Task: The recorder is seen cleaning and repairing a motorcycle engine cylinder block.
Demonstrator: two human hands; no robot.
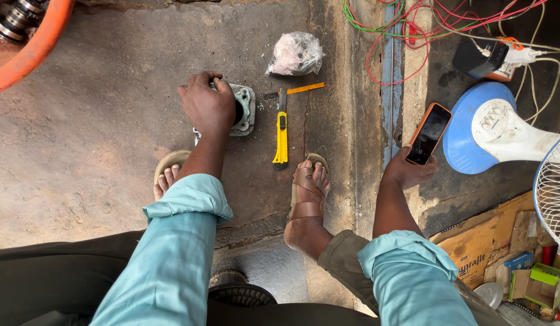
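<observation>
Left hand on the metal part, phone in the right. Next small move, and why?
Probably set the phone down beside the fan base. The right hand is taken up holding it, while the left hand alone grips the metal part on the floor, and the yellow knife lies unused beside it.

Your right hand (406,172) holds a phone (429,133) in an orange case; its flat screen is dark and tilted up toward the fan base. A clear plastic bag (295,53) with something pink and white inside lies on the floor, above the yellow knife. At the bottom right you have a brown cardboard box (480,241) lying flat with print on it, and beside it a small blue box (520,261) and a small green box (545,279)
</observation>
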